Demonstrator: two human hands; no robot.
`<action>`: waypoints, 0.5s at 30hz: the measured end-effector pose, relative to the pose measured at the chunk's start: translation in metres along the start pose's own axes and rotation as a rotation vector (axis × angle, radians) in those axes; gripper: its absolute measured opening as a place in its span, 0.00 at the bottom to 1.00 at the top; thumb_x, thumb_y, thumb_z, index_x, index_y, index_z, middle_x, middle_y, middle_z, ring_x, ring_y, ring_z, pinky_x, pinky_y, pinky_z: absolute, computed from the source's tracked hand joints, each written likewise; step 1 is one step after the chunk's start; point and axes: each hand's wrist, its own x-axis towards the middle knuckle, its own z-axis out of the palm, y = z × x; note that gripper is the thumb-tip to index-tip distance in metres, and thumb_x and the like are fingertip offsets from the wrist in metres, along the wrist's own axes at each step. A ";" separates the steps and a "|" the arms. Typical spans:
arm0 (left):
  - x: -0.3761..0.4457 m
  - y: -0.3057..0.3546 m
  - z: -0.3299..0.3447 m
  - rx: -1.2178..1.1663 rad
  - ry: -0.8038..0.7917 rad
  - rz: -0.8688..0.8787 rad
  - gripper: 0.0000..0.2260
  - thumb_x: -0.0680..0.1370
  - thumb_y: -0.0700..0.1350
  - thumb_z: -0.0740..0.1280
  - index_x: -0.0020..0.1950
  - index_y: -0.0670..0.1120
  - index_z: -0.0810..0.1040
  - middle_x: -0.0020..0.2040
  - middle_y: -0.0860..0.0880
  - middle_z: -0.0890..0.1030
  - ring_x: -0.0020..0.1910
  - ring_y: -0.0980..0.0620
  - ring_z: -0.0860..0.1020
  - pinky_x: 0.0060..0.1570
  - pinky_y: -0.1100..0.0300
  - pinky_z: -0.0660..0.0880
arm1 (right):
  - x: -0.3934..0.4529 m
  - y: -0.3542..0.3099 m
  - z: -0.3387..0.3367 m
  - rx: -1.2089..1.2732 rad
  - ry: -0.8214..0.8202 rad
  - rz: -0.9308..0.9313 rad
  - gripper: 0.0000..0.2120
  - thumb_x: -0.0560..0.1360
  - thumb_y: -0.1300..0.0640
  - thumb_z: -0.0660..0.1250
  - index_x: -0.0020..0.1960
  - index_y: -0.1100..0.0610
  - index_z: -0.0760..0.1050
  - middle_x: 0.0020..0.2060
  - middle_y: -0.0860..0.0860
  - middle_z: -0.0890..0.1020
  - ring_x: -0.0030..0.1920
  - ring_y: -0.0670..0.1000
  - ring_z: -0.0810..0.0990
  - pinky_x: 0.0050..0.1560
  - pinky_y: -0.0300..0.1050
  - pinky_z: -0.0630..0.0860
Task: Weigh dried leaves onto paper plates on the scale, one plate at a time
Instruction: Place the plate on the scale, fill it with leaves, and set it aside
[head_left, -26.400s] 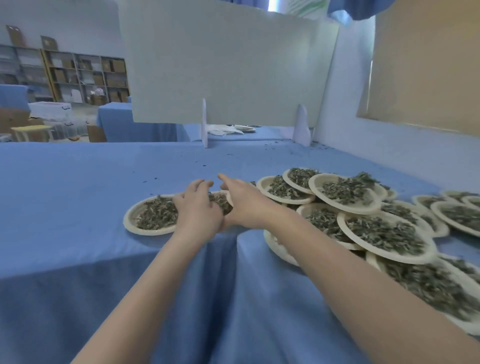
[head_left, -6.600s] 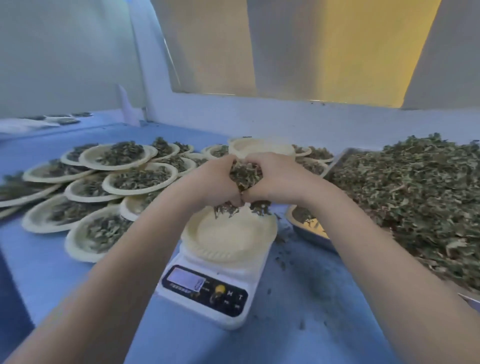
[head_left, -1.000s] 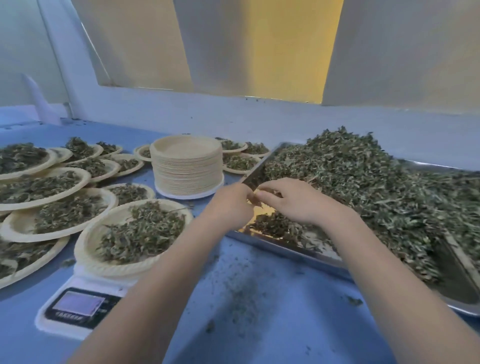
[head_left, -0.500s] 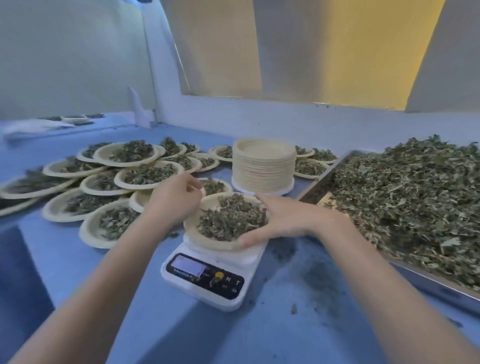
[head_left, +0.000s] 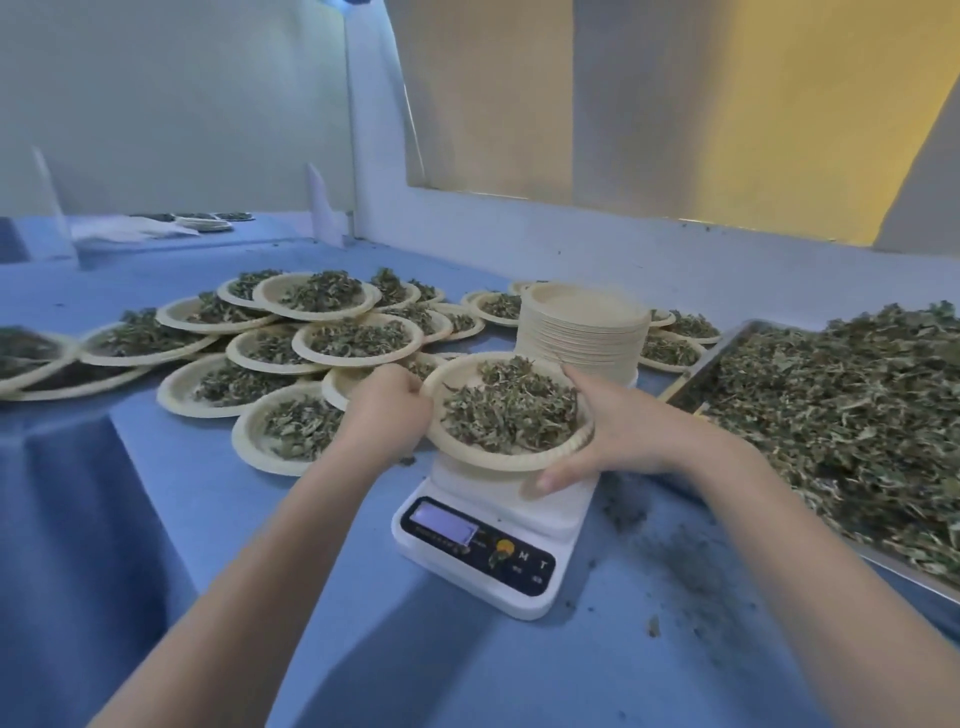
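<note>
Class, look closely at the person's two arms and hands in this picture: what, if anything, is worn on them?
Nothing shows on either one. The left hand and the right hand are bare: no gloves, rings or tools strapped on. Both forearms are uncovered right down to the bottom edge of the picture, with no sleeve, cuff, watch or bracelet in view. Anything worn above that is out of frame.

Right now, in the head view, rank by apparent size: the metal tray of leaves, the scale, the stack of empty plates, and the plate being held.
1. Metal tray of leaves, largest, though cut off at the frame edge.
2. Scale.
3. Held plate and stack of empty plates look alike; the plate sits nearer the camera, so no ranking.
</note>
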 end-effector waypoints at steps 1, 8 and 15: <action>0.001 -0.002 -0.006 0.002 0.030 0.006 0.09 0.78 0.37 0.58 0.40 0.41 0.76 0.35 0.41 0.71 0.32 0.48 0.68 0.33 0.59 0.64 | 0.004 -0.005 -0.001 0.002 0.007 -0.019 0.65 0.54 0.36 0.78 0.78 0.52 0.43 0.77 0.46 0.52 0.75 0.46 0.54 0.70 0.39 0.52; 0.013 -0.029 -0.081 -0.096 0.174 -0.012 0.08 0.75 0.35 0.62 0.39 0.43 0.77 0.33 0.43 0.72 0.32 0.50 0.68 0.37 0.59 0.66 | 0.049 -0.076 -0.008 -0.064 0.017 -0.230 0.60 0.56 0.36 0.78 0.77 0.44 0.46 0.76 0.41 0.51 0.76 0.46 0.50 0.74 0.46 0.52; 0.023 -0.078 -0.178 -0.362 0.344 -0.157 0.15 0.75 0.30 0.64 0.31 0.43 0.77 0.37 0.40 0.78 0.38 0.46 0.75 0.45 0.52 0.75 | 0.118 -0.174 0.011 0.013 -0.031 -0.437 0.56 0.57 0.39 0.79 0.76 0.41 0.51 0.75 0.39 0.56 0.73 0.42 0.56 0.66 0.40 0.57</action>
